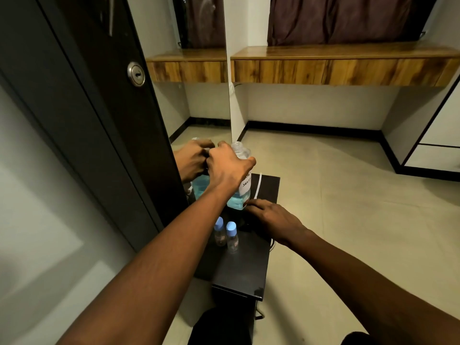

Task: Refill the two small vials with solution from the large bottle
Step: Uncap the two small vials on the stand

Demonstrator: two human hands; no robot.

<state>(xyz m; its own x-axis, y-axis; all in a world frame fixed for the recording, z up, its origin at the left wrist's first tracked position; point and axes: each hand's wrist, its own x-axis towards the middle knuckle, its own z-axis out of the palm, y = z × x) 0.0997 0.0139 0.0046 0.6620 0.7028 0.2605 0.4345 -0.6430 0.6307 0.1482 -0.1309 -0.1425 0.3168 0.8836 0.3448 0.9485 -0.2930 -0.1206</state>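
A large clear bottle (pixel 241 195) with blue solution and a white handwritten label stands at the far end of a small black table (pixel 245 267). Its neck is uncapped. My left hand (pixel 227 165) is wrapped around the bottle's upper part. My right hand (pixel 271 219) lies flat on the table beside the bottle's base, fingertips touching it, holding nothing. Two small clear vials with blue caps, left vial (pixel 220 231) and right vial (pixel 232 236), stand upright side by side on the table, nearer to me than the bottle.
A mirror (pixel 201 108) on the left reflects my hand and the bottle. A dark door with a lock (pixel 136 73) stands at far left. A white strip (pixel 258 185) lies on the table behind the bottle. Tiled floor spreads to the right; a wooden shelf hangs on the back wall.
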